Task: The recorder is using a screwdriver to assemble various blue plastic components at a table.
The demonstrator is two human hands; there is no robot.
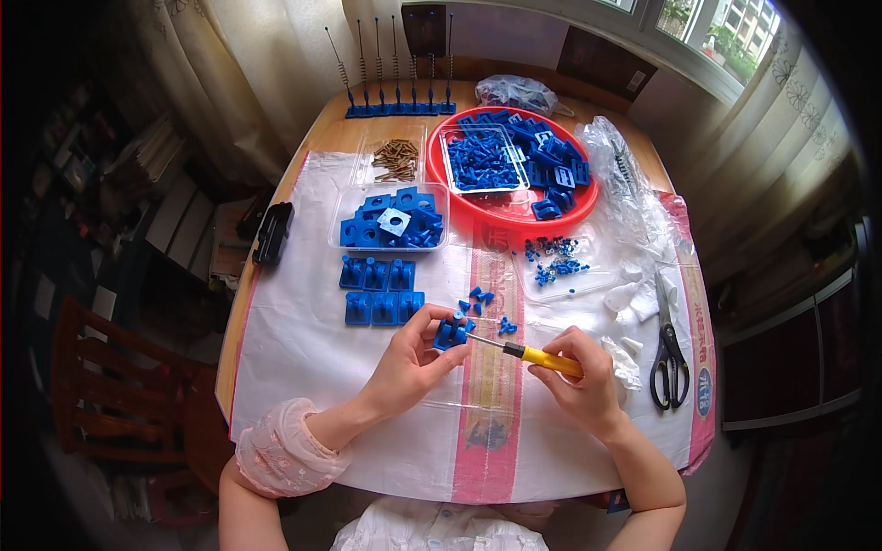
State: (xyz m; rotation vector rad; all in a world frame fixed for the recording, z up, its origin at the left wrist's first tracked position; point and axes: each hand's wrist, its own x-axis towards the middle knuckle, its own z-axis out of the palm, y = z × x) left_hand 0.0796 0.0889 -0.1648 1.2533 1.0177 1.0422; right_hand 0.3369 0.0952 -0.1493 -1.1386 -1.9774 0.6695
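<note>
My left hand pinches a small blue plastic part just above the table's middle. My right hand grips a yellow-handled screwdriver, whose metal shaft points left with its tip at the blue part. A few loose small blue pieces lie on the sheet just beyond the part. Two rows of finished blue square parts sit to the upper left of my left hand.
A clear tray of blue square plates, a pile of brass screws, a red round basin with blue parts, a clear lid of tiny blue bits, black scissors, a black case and a spring rack surround the work spot.
</note>
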